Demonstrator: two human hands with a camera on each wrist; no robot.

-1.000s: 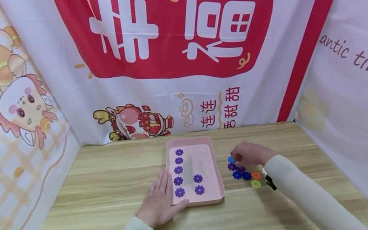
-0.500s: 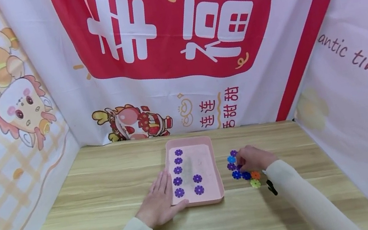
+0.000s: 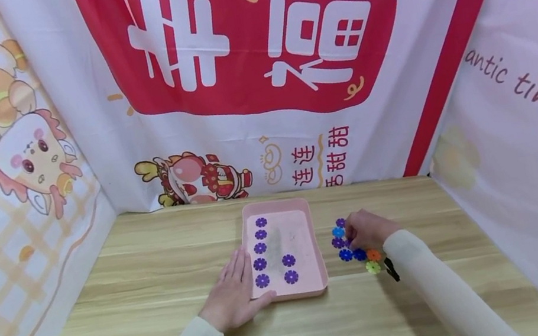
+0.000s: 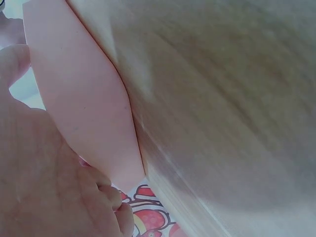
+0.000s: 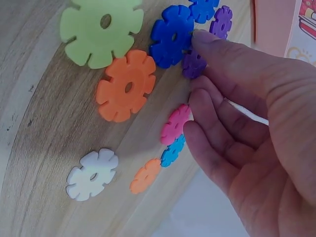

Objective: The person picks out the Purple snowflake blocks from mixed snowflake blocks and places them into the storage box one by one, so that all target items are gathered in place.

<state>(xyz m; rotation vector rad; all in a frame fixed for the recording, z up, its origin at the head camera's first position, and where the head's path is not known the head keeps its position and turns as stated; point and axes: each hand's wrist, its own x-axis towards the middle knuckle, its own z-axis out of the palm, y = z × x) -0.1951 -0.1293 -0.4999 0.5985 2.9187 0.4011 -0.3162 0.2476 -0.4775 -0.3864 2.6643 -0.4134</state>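
Tray (image 3: 304,294) touches my straight-fingered left hand (image 3: 232,297); my right hand (image 3: 370,229) pinches a purple disc (image 5: 193,68) the crowding blue disc (image 5: 162,42) might snag.

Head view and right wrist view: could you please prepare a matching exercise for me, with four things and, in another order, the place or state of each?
1. left hand
2. right hand
3. pink tray
4. green disc

A. seven purple discs inside
B. beside an orange disc
C. along the tray's left side
D. touching a loose purple disc

Pairs: 1-C, 2-D, 3-A, 4-B.
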